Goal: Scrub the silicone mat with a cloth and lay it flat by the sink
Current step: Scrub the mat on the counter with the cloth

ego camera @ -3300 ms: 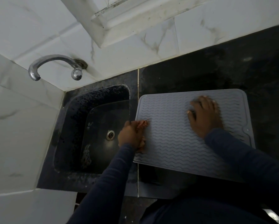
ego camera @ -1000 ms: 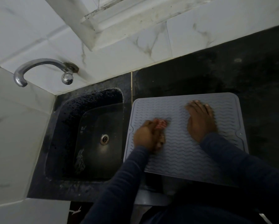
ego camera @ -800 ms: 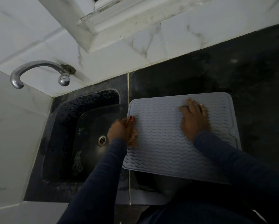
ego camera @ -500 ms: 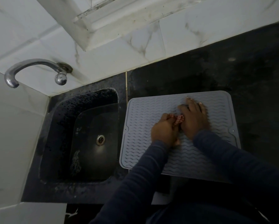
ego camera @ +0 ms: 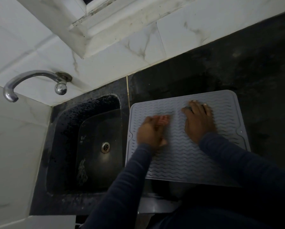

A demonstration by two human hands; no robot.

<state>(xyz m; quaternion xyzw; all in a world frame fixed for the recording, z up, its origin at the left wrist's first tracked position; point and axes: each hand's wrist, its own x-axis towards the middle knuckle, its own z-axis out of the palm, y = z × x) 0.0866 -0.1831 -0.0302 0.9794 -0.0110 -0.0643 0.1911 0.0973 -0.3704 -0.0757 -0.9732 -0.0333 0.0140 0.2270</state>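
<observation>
Grey silicone mat (ego camera: 179,159) is lying flat on the black counter (ego camera: 262,90) just right of the sink (ego camera: 67,133), long axis running left to right, with the left hand (ego camera: 151,132), nearer the sink end, bunching a reddish cloth (ego camera: 163,120) in curled fingers and the right hand (ego camera: 198,123) pressing flat-fingered mid-mat.

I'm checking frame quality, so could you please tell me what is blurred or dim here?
Head view: the left hand and its cloth are motion-blurred; the right hand on the mat is sharper; the sink and counter are dark; the tap shows glints.
</observation>
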